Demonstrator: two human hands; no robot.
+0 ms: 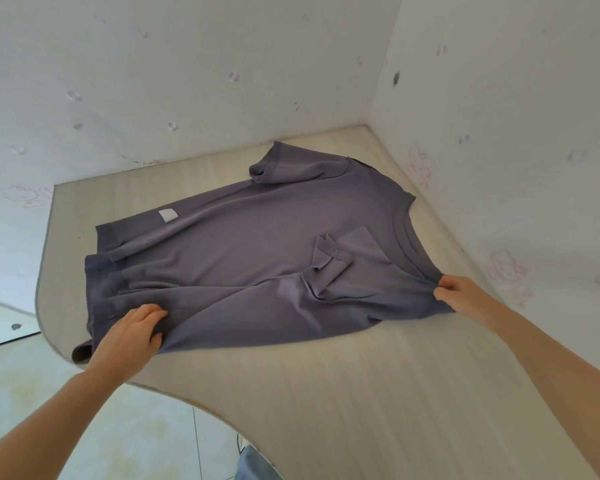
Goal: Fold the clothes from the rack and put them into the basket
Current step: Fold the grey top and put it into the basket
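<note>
Head view: a purple T-shirt (257, 237) is spread on the tabletop (361, 393) in the corner. Its near edge is pinched by the left hand (129, 337) at the hem and the right hand (461, 294) at the shoulder, fingers clamped on cloth. The hem overhangs the tabletop edge and could slide off if tugged; the bunched sleeve (329, 268) may crease inside the fold.
</note>
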